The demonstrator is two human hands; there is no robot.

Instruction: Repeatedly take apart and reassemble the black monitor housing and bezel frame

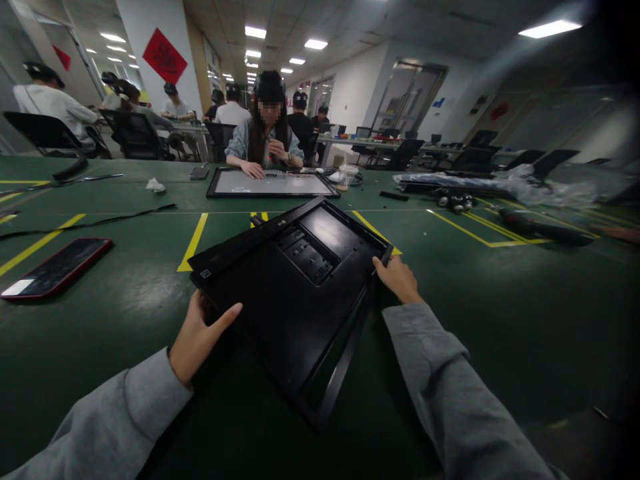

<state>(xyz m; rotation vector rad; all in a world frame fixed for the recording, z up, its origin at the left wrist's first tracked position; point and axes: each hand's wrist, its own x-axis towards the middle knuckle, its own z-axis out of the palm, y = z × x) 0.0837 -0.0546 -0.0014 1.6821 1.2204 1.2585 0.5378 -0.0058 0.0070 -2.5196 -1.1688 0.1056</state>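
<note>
Black panel: in front of the wearer, over the green tabletop (500, 320); main piece (260, 300) lies askew, recessed middle showing.
Left hand (195, 340): holding panel's left edge, thumb on top, other fingers mostly hidden beneath.
Right hand (399, 277): closed at panel's right corner; can't tell if it also grips the frame.
Black frame (345, 367): sticks out under panel's near-right side, gap between.
Phone (60, 267): left, flat, near yellow tape (43, 245).
Across: 1 person (270, 133) behind a flat screen (270, 185).

red-edged phone (59, 270), crumpled white tissue (155, 185)
</note>
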